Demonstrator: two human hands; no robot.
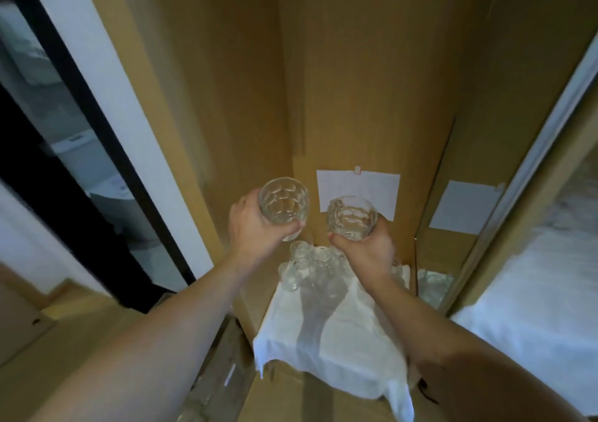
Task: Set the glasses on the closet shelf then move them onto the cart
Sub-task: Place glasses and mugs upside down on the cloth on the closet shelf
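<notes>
My left hand (255, 227) grips a clear dimpled glass (284, 203), raised inside the wooden closet. My right hand (367, 248) holds a second dimpled glass (352, 217) at about the same height, just to the right. Both glasses are in the air above the shelf. Below them several more clear glasses (309, 264) stand clustered at the back of a white cloth (333, 334) that covers the closet shelf (255, 295). My forearms hide part of the cloth.
Wooden closet walls (356, 81) close in on the left, back and right. White paper sheets (359, 188) are taped to the back and right panels. A mirrored door (433, 287) on the right reflects more glasses. A dark doorway lies at the left.
</notes>
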